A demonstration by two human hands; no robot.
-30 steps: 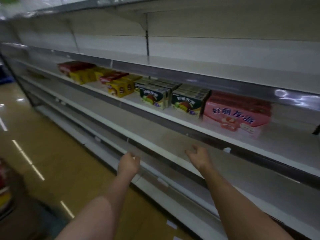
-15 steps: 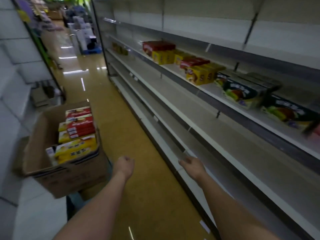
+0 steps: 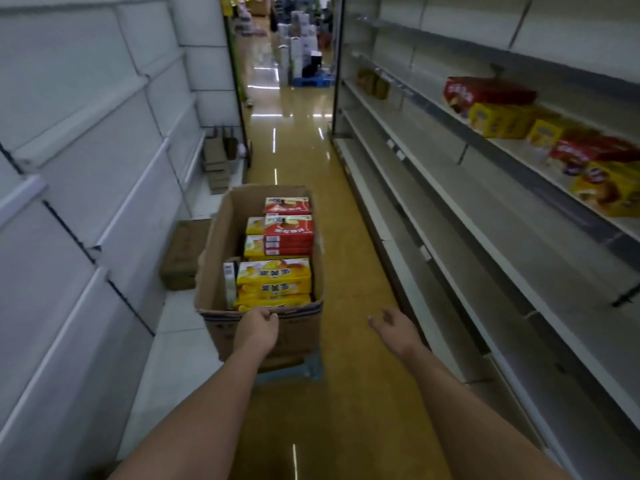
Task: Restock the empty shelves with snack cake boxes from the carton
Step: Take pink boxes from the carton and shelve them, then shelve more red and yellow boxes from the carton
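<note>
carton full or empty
Partly full: the open carton holds yellow boxes and red boxes, with bare space along its left wall.

There is one camera, worn on the person's head. It looks forward and down the aisle floor [image 3: 346, 237], near the arms.

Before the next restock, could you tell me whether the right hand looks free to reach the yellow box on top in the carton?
Probably yes: the right hand is empty, and the yellow box lies uncovered in the open carton.
</note>
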